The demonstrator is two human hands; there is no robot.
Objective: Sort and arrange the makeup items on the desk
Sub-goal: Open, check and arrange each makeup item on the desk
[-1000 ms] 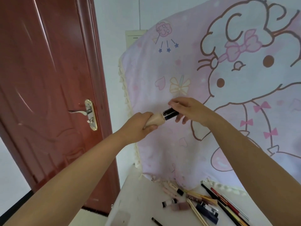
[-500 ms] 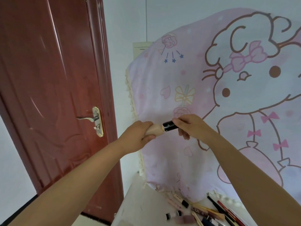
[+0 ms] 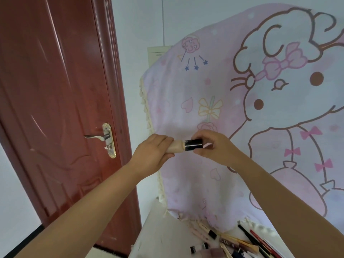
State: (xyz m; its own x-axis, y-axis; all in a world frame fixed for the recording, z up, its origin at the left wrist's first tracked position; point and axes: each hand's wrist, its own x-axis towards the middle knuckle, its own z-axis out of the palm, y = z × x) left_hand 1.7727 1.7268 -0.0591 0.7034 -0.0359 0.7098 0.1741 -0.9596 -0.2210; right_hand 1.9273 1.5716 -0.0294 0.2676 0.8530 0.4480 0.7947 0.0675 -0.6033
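Note:
I hold a beige makeup tube (image 3: 176, 146) with a black cap (image 3: 193, 144) up in front of me, lying level. My left hand (image 3: 152, 155) grips the beige body. My right hand (image 3: 214, 148) pinches the black cap with its fingertips. Low at the right, a pile of makeup items (image 3: 232, 243) lies on the white desk (image 3: 160, 237): pencils, small tubes and sticks, partly cut off by the frame's bottom edge.
A pink cartoon-print cloth (image 3: 242, 108) hangs behind the desk and covers the wall at the right. A dark red door (image 3: 55, 108) with a metal handle (image 3: 100, 137) stands at the left. The desk's left edge runs beside the door.
The view has tilted up, so the desk items sit lower in frame. The tube has turned more level, and both hands keep their hold on it.

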